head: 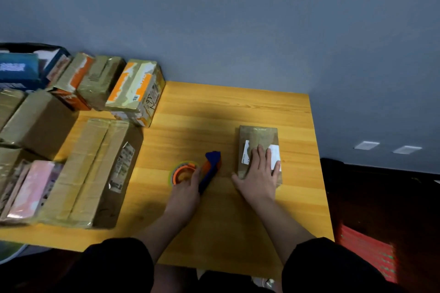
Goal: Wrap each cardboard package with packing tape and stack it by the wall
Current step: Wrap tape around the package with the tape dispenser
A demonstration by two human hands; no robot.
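Small cardboard package [258, 150] flat on wooden table [238, 107], right of tape dispenser [209, 170]. Right hand [258, 173] spread flat on package, fingers straight, gripping nothing. Left hand [187, 189] apparently curled round dispenser's handle, beside tape roll [183, 172].

No legible text on any package [259, 150]

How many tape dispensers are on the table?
1: the dispenser lies mid-table, gripped by the left hand, left of the package. Others may hide behind the boxes.
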